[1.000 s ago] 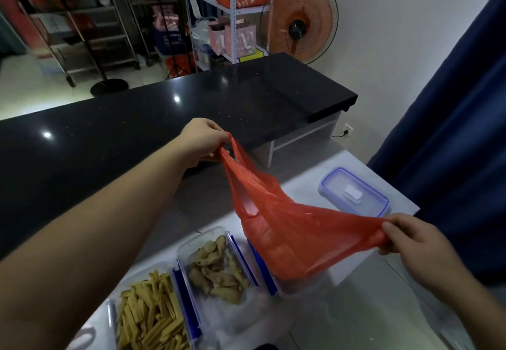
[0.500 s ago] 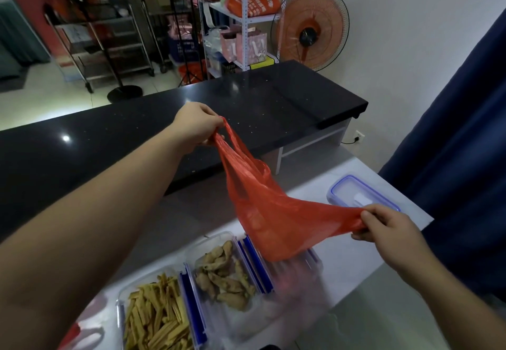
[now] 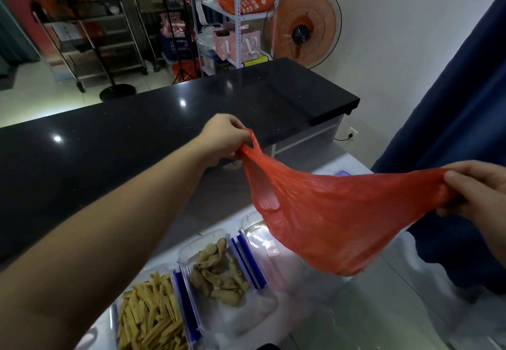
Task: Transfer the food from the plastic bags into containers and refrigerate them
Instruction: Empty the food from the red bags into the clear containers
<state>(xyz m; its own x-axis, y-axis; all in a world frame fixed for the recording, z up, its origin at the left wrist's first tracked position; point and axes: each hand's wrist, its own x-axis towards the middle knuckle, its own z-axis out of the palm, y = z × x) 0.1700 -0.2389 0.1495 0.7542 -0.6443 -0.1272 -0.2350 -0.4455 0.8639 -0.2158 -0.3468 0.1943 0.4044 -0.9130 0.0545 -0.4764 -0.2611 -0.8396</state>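
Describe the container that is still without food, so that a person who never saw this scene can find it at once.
Start at the long black counter; below it, on the white table, three clear containers stand in a row. The empty container is the rightmost one, partly under the red bag. Its neighbours hold yellow sticks and brown fried pieces; it holds none.

Bag (image 3: 328, 218) hangs stretched between left hand (image 3: 223, 139) and right hand (image 3: 477, 191), above three tubs (image 3: 216, 265) side by side on table (image 3: 369, 322)
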